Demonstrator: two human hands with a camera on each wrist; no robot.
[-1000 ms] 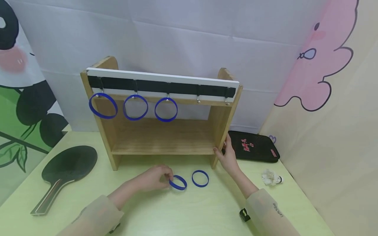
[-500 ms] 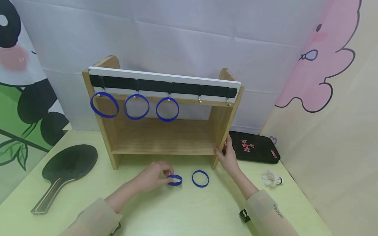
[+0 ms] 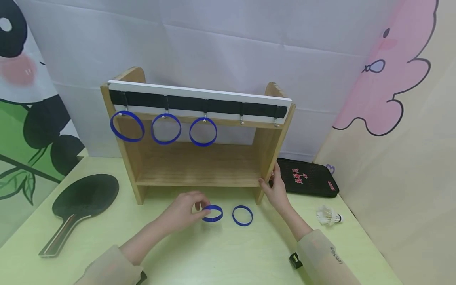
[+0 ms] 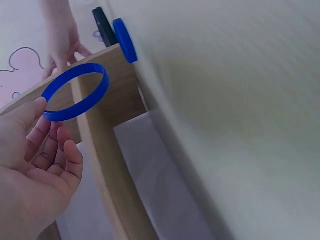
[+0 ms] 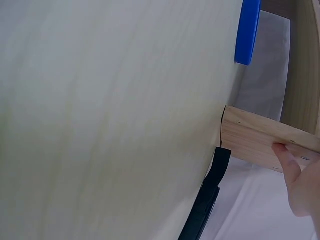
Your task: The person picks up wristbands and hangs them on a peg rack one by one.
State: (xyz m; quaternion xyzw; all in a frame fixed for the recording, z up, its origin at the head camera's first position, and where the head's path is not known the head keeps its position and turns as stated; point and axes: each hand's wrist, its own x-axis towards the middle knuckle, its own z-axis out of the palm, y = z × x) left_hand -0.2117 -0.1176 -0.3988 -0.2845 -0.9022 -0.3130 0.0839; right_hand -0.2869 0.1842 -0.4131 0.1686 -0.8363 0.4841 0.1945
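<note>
Blue is the colour of the ring [image 3: 212, 213] that the left hand [image 3: 183, 215] pinches by its left edge, a little below the centre of the head view. The ring is lifted slightly over the pale green worktop [image 3: 213, 257] and is tilted. In the left wrist view the same ring [image 4: 76, 91] sits at the fingertips [image 4: 39, 104] in the upper left of the frame, and the other fingers are loosely curled under it.

Just to the right of the held ring, a second blue ring [image 3: 242, 215] lies flat on the worktop, apart from both hands.

The right hand [image 3: 276, 192] grasps the lower front corner of the right side panel of the wooden rack [image 3: 199, 166], right of the centre of the frame. The thumb is on the front edge and the fingers are behind the panel. In the right wrist view only the fingertips [image 5: 287, 159] are visible on the wood, at the lower right of the frame.

Three more blue rings [image 3: 164, 128] hang from hooks under the black strip at the top of the rack. The two hooks on the right carry nothing.

A table tennis bat [image 3: 80, 206] lies at the lower left of the head view. A black case [image 3: 308, 178] lies to the right of the rack, and a white shuttlecock [image 3: 328, 215] rests near it at the right side.
</note>
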